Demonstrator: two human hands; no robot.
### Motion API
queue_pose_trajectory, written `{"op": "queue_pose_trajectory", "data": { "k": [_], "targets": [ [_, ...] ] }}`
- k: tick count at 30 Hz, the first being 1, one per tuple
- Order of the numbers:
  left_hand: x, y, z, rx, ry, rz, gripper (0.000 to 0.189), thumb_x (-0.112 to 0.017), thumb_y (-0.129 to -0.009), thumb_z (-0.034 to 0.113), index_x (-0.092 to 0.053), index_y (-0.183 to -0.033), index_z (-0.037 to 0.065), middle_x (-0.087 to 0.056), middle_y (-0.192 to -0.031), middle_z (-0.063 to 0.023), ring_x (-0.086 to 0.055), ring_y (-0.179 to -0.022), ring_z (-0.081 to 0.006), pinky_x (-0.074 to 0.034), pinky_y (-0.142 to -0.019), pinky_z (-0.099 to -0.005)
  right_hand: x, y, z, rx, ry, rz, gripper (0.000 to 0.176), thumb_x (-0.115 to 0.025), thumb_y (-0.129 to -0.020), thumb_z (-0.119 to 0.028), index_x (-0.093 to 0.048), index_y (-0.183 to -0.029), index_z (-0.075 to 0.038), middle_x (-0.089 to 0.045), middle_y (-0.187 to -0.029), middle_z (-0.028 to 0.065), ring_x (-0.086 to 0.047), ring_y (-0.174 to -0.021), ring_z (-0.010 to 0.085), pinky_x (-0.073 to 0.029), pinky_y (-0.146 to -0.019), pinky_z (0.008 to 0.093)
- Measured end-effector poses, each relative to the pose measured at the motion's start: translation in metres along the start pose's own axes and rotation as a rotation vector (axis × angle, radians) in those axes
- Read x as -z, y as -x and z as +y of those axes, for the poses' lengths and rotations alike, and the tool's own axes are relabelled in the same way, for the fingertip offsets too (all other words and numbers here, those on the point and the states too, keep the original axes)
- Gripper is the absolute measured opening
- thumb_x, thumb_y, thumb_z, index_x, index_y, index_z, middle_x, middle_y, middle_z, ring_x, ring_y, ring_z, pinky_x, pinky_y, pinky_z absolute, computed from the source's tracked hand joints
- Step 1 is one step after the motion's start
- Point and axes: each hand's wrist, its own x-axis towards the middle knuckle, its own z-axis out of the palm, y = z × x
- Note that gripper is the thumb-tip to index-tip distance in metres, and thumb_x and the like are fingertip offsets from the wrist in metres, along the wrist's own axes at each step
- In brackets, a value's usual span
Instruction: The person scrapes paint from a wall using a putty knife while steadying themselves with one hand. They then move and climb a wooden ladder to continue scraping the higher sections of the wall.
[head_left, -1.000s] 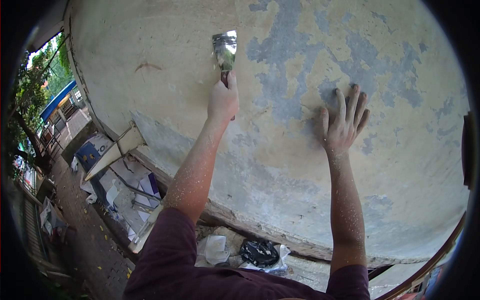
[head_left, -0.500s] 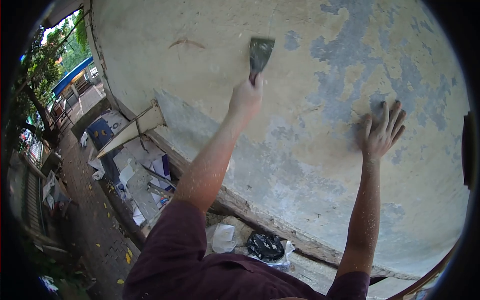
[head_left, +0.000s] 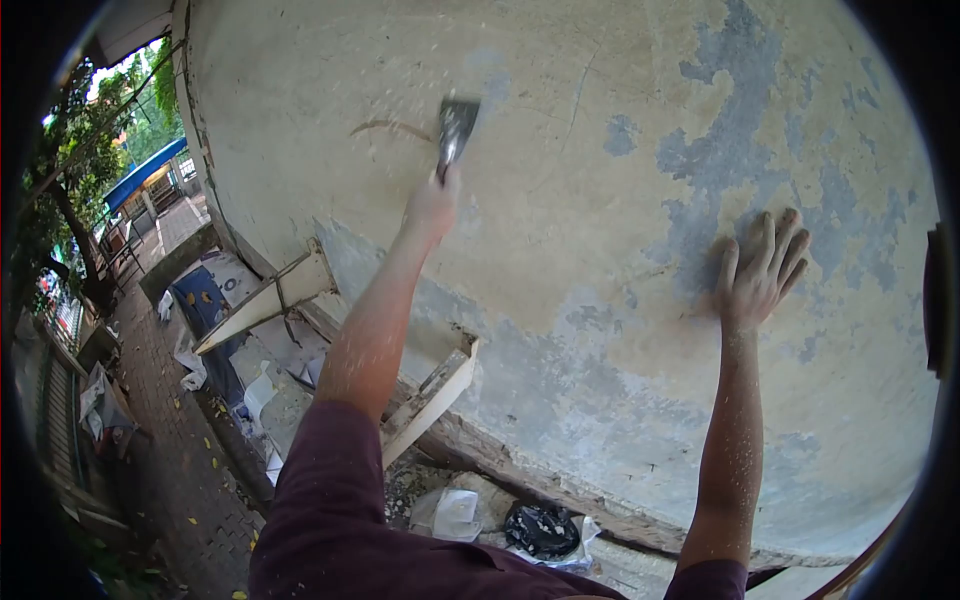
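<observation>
My left hand (head_left: 432, 208) is closed around the handle of a paint scraper (head_left: 459, 125). The scraper's wide metal blade points up and lies at the surface of a wall (head_left: 540, 230) with beige, peeling paint. Small pale flakes (head_left: 400, 85) fly in the air left of the blade, near a curved brown mark on the wall. My right hand (head_left: 757, 280) rests palm-down against the wall at the right, fingers spread, holding nothing. Grey patches (head_left: 735, 130) show where paint is gone. Dust and flecks cover both forearms.
Boards and debris (head_left: 265, 385) lie at the wall's foot on the left. A white-edged bracket (head_left: 430, 400) juts out below my left arm. Beneath me are a black plastic bag (head_left: 541, 530) and a white bag (head_left: 457, 515). A brick walkway (head_left: 165, 430) runs along the left.
My left hand has swept the scraper leftward across the wall, and flakes now spray beside the blade. My right hand stays flat on the wall. The view has shifted slightly.
</observation>
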Motion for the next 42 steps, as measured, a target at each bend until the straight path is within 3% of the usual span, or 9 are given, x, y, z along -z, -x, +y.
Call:
{"op": "queue_pose_trajectory", "data": {
  "k": [5,8,10,16,19,26,34,38,42],
  "targets": [
    [-0.016,0.086,-0.131,0.166,-0.08,-0.103,0.058,-0.038,-0.095,0.047,-0.052,-0.121,-0.004,-0.054,-0.115,-0.031,-0.05,-0.11,-0.0465,-0.04,-0.092,-0.0486,0.001,0.003,-0.006,-0.015,0.016,0.02,0.059,-0.049,-0.09,-0.043,-0.039,-0.14,-0.014,-0.02,-0.154,0.0085,-0.008,-0.143,0.0303,-0.004,-0.114,0.049],
    [-0.011,-0.008,-0.091,-0.17,-0.068,0.147,0.063,-0.033,-0.094,0.051,-0.053,-0.118,-0.004,-0.057,-0.112,-0.0309,-0.054,-0.104,-0.0465,-0.045,-0.087,-0.0465,-0.002,-0.001,-0.004,0.003,0.036,0.044,0.06,-0.046,-0.091,-0.045,-0.037,-0.14,-0.013,-0.019,-0.154,0.0088,-0.008,-0.143,0.0303,-0.004,-0.114,0.0487],
    [0.037,-0.075,0.018,0.356,0.102,-0.098,0.068,-0.033,-0.094,0.055,-0.06,-0.098,-0.007,-0.062,-0.082,-0.0309,-0.061,-0.081,-0.0465,-0.047,-0.07,-0.0491,-0.002,0.0,-0.003,0.015,0.061,0.032,0.061,-0.044,-0.092,-0.047,-0.036,-0.141,-0.012,-0.017,-0.154,0.009,-0.007,-0.143,0.0303,-0.005,-0.114,0.0489],
    [-0.002,0.016,-0.109,-0.049,0.024,0.17,0.056,-0.038,-0.096,0.047,-0.061,-0.101,-0.004,-0.063,-0.094,-0.0268,-0.058,-0.096,-0.0459,-0.047,-0.077,-0.0449,-0.001,0.0,-0.004,-0.002,0.035,0.036,0.061,-0.049,-0.089,-0.047,-0.039,-0.14,-0.015,-0.021,-0.154,0.0079,-0.009,-0.143,0.0299,-0.006,-0.114,0.0496],
    [0.008,0.052,-0.147,0.285,-0.332,-0.259,0.051,-0.04,-0.096,0.043,-0.057,-0.115,-0.001,-0.06,-0.108,-0.0266,-0.057,-0.105,-0.0415,-0.045,-0.085,-0.0443,0.0,0.0,-0.007,-0.013,0.029,0.052,0.061,-0.049,-0.089,-0.048,-0.038,-0.14,-0.017,-0.021,-0.153,0.0068,-0.01,-0.143,0.0291,-0.006,-0.114,0.0493],
    [0.063,-0.115,0.061,-0.055,-0.179,-0.087,0.069,-0.037,-0.092,0.057,-0.061,-0.089,-0.007,-0.06,-0.075,-0.03,-0.063,-0.072,-0.0432,-0.047,-0.064,-0.0484,-0.006,0.001,-0.005,0.01,0.039,0.073,0.061,-0.044,-0.09,-0.053,-0.038,-0.14,-0.018,-0.019,-0.154,0.0053,-0.01,-0.143,0.0283,-0.005,-0.115,0.0479],
    [-0.005,0.073,-0.112,0.012,-0.181,-0.137,0.052,-0.039,-0.095,0.043,-0.057,-0.112,-0.003,-0.062,-0.098,-0.0279,-0.059,-0.098,-0.0424,-0.047,-0.081,-0.0448,-0.001,0.001,-0.008,-0.029,0.018,0.062,0.063,-0.045,-0.089,-0.053,-0.037,-0.141,-0.018,-0.016,-0.155,0.0042,-0.006,-0.144,0.027,-0.003,-0.115,0.0474],
    [0.018,-0.002,-0.021,-0.146,-0.061,-0.009,0.058,-0.039,-0.094,0.048,-0.056,-0.115,-0.004,-0.06,-0.109,-0.0274,-0.057,-0.106,-0.0402,-0.045,-0.083,-0.0427,-0.005,0.0,-0.005,-0.043,0.021,0.055,0.066,-0.045,-0.088,-0.056,-0.036,-0.142,-0.019,-0.016,-0.155,0.0037,-0.005,-0.144,0.0266,-0.002,-0.115,0.0474],
    [0.045,-0.119,0.097,-0.023,-0.074,-0.091,0.076,-0.03,-0.092,0.064,-0.06,-0.068,-0.002,-0.046,-0.043,-0.0134,-0.053,-0.04,-0.029,-0.044,-0.048,-0.0428,-0.005,0.002,-0.004,-0.039,0.01,0.043,0.066,-0.043,-0.088,-0.059,-0.037,-0.141,-0.019,-0.016,-0.155,0.003,-0.004,-0.144,0.026,-0.001,-0.115,0.0471]
  ]
}}
